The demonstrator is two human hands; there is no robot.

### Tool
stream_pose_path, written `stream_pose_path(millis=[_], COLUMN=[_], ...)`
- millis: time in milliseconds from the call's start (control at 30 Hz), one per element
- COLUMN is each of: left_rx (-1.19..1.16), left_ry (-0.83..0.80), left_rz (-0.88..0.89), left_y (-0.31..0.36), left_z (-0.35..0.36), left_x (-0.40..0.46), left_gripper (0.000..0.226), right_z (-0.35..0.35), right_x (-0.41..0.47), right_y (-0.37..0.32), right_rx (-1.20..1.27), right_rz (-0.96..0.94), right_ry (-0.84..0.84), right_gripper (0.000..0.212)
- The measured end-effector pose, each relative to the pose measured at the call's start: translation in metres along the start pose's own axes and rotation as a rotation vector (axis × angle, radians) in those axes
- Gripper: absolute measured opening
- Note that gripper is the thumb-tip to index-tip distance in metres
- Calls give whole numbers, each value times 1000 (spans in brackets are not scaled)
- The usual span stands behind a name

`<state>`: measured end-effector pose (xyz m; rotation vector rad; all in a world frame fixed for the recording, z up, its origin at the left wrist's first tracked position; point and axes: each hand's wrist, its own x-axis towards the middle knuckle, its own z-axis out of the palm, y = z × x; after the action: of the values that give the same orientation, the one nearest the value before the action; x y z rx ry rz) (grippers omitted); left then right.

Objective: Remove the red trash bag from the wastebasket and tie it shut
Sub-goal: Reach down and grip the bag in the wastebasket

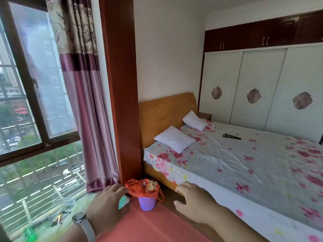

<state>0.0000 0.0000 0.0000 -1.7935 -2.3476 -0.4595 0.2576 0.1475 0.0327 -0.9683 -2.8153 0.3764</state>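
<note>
A small purple mesh wastebasket [147, 203] stands on the red ledge between the window and the bed. A red trash bag [138, 189] lines it, folded over the rim, with crumpled paper [151, 185] showing inside. My left hand [109, 205], a watch on its wrist, hovers just left of the bag with fingers loosely spread, apart from it. To the right of the basket, near the bed's edge, my right hand [193, 201] is held out with fingers apart. Neither hand holds anything.
A bed [244, 163] with a floral sheet and two white pillows fills the right side. A red-brown wooden post [122, 102] and a purple curtain [90, 119] stand behind the basket. The glass-topped window sill [57, 215] holds small clutter at left.
</note>
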Motion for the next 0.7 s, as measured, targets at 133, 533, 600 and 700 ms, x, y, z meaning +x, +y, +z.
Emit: stream_pose_path(millis=[133,533,600,700], left_rx=[-21,-51,-42,-32], left_ry=[43,35,25,17], left_rz=[25,5,0,-8], left_y=[-54,-178,-186,-191], left_z=[3,20,23,34], left_x=[40,132,152,186], left_gripper=[47,52,50,48], right_z=[1,16,14,18], right_x=[67,216,237,266], right_y=[-22,-48,-42,-24], right_rx=[-21,-54,-49,-31], right_rz=[7,30,27,30], right_ry=[15,33,52,46], right_gripper=[43,45,48,45])
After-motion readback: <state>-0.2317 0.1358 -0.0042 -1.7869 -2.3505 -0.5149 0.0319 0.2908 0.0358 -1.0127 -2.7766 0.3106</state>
